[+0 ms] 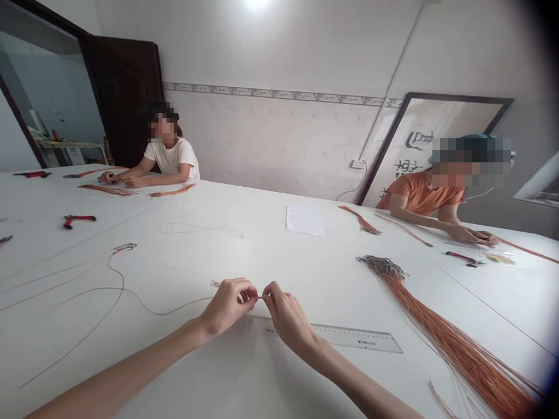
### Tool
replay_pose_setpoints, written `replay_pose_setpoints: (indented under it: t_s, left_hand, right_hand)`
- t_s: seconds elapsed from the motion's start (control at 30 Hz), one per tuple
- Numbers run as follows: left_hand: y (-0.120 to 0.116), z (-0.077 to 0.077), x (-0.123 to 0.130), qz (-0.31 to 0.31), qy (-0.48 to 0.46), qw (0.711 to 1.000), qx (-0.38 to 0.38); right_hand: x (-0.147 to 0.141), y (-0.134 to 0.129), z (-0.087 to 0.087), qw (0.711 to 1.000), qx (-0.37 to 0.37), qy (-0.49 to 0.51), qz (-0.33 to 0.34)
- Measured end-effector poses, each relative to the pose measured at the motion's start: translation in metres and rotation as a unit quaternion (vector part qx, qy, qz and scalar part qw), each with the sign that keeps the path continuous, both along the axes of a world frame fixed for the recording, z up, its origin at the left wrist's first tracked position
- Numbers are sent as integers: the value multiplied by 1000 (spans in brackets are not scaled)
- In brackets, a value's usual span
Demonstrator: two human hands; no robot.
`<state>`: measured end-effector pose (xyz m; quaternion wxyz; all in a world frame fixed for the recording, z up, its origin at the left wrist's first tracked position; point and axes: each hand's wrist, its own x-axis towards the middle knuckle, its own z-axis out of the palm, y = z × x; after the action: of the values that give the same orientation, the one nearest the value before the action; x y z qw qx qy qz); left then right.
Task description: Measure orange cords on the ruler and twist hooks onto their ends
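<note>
My left hand [233, 302] and my right hand [282, 308] are close together above the white table, fingertips pinched on a thin brownish-orange cord [183, 305]. A short piece of it shows between the two pinches. From my left hand the cord curves away left toward metal hooks [126, 247] lying on the table. Under my right hand lies a clear plastic ruler [358, 337], partly hidden by it. A small item with red marks [215, 283] sits just behind my left hand; I cannot make out what it is.
A thick bundle of orange cords [437, 320] with metal hooks lies at the right. Red-handled pliers [78, 220] rest at the left, others [465, 258] at the right. White paper [305, 221] lies farther back. Two people [174, 157] [425, 192] work with cords across the table.
</note>
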<state>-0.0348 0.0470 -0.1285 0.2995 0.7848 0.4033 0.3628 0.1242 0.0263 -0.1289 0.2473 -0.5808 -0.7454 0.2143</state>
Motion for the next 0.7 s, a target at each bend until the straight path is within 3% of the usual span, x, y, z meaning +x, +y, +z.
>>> replay_pose_setpoints:
  t_s: [0.23,0.4,0.7]
  left_hand:
    - [1,-7,-6,12,-13,1000,5]
    - [1,-9,-9,22,-8,1000,13]
    - [5,-15,-18,-45,50,998,0]
  right_hand:
    - [0,1,-4,996,-18,83,29]
    - [0,1,-11,991,11,133,30]
    - [3,1,-24,990,39,122,55]
